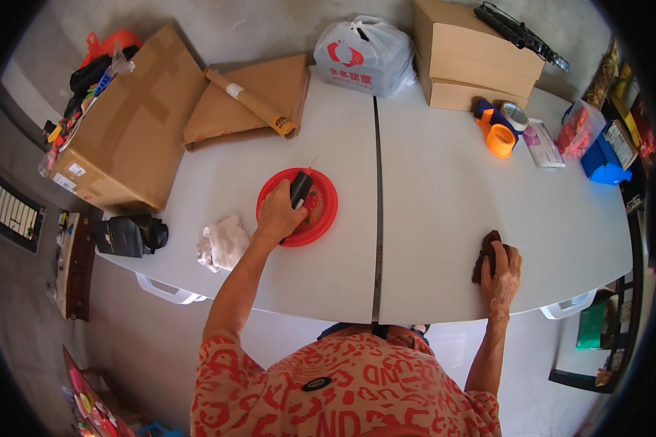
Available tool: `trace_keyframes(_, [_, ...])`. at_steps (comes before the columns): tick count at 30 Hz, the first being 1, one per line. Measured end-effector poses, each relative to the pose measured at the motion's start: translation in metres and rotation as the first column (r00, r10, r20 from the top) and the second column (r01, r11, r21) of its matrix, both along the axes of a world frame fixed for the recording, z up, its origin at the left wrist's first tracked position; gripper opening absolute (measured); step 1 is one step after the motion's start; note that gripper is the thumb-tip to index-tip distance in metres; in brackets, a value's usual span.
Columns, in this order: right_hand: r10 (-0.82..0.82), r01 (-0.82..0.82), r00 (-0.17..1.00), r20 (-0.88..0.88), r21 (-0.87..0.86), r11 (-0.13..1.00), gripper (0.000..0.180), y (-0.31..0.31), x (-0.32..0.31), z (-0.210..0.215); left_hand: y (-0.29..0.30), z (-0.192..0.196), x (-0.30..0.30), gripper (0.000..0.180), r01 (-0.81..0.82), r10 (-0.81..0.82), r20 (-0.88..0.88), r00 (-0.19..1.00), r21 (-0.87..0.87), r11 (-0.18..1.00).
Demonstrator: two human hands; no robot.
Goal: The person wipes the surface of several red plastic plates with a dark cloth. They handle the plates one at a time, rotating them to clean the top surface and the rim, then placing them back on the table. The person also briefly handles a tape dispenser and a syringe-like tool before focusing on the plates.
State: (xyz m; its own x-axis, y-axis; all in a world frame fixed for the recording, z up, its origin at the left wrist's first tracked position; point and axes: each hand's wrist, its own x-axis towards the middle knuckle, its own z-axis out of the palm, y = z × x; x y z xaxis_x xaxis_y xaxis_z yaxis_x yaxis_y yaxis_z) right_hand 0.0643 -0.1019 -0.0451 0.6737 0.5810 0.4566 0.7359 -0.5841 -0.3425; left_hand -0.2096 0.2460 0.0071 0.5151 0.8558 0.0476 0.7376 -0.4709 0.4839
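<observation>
Left hand (278, 215) wrapped around the black handle of a knife (300, 188), fingers curled tight on it, thin blade tip pointing to 12 o'clock over the round red plastic plate (328, 211); plate sits near desk centre, just left of the seam between the two grey desk (430, 189) halves; reddish food on it, too blurred to identify.

Right hand (501, 271) at 4 o'clock from the plate, near the front edge; fingers pressed down on and partly curled round a dark brown lump (485, 255), cloth or sponge, cannot tell which.

Crumpled white rag (222, 244) at 8 o'clock from the plate, just beside the left wrist; black pouch (127, 235) further out at 9; big cardboard box (135, 120) at 10; flat cardboard with tube (251, 102) at 11; white plastic bag (364, 54) at 12; orange tape rolls (500, 131) at 2.

Risks, my read: plate is held by nothing, the other hand is well apart from it, so blade pressure could skid it on the smooth desk; blade could slip off the food; the left forearm could drag the rag.
</observation>
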Motion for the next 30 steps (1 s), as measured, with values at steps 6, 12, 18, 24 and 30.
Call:
trace_keyframes(6, [-0.077, 0.092, 0.980, 0.184, -0.074, 0.993, 0.048, 0.033, -0.029, 0.024, -0.002, 0.009, -0.018, 0.033, -0.119, 0.110, 0.073, 0.991, 0.141, 0.983])
trace_keyframes(12, [0.183, -0.170, 0.965, 0.187, -0.084, 0.982, 0.040, 0.073, -0.051, 0.037, 0.020, 0.021, -0.050, 0.034, -0.303, 0.297, 0.067, 0.952, 0.098, 0.948])
trace_keyframes(18, [0.579, -0.543, 0.794, -0.185, 0.211, 0.813, 0.040, 0.179, -0.099, 0.050, 0.041, -0.007, -0.065, 0.032, -0.275, 0.298, 0.221, 0.929, -0.128, 0.953])
trace_keyframes(24, [0.421, -0.493, 0.785, -0.454, -0.047, 0.869, 0.035, 0.252, -0.122, 0.044, 0.033, -0.011, -0.054, 0.029, -0.167, 0.245, 0.327, 0.913, -0.248, 0.954])
trace_keyframes(30, [0.350, -0.392, 0.826, -0.441, -0.005, 0.920, 0.023, 0.235, -0.085, 0.030, 0.012, -0.012, -0.030, 0.024, 0.101, 0.217, 0.519, 0.827, -0.516, 0.851])
